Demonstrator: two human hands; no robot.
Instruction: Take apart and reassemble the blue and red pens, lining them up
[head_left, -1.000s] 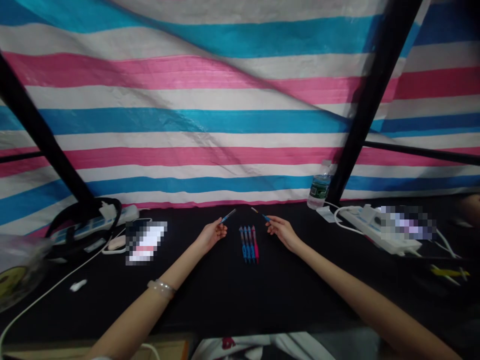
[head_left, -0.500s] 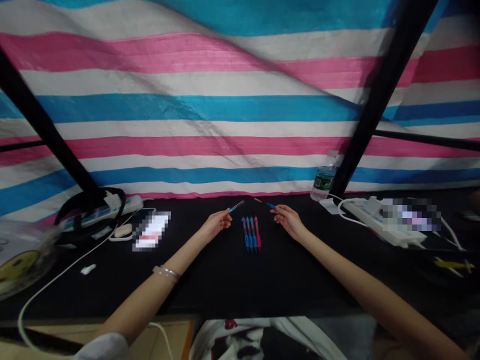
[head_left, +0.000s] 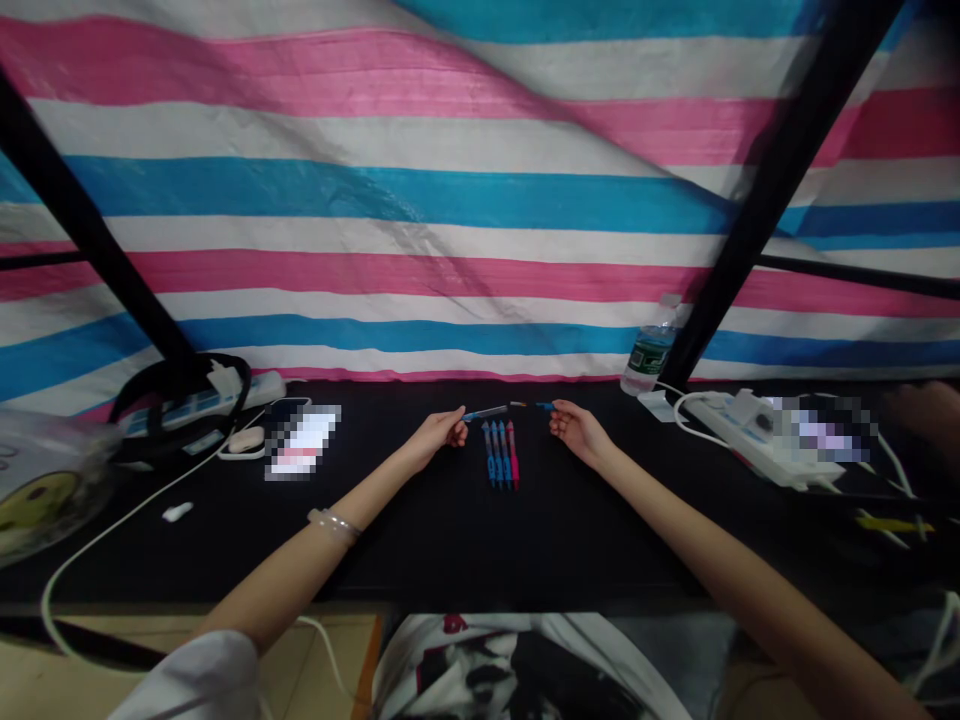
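Observation:
Pinched in my left hand [head_left: 441, 438] is a clear pen barrel [head_left: 487, 412] with a blue part near the fingers, its far end pointing right. My right hand [head_left: 577, 432] grips the blue end of a pen part [head_left: 546, 406], from which a thin refill [head_left: 517, 404] with a yellowish section points left. The refill's tip lies close to the barrel's open end; whether they touch I cannot tell. Below and between both hands, several pens [head_left: 495, 460] lie side by side on the black table, blue ones with a pink one [head_left: 512, 455] at the right.
A phone [head_left: 304, 445], an earbud case [head_left: 246, 440] and an earbud [head_left: 178, 512] lie at left by a cable and plastic bag [head_left: 52, 490]. At right stand a water bottle [head_left: 651, 350] and power strip [head_left: 765, 435]. Another person's hand [head_left: 930, 415] shows at far right.
The barrel in my left hand and the refill in my right have come closer and more nearly in line. Another person's hand has come into view at the far right.

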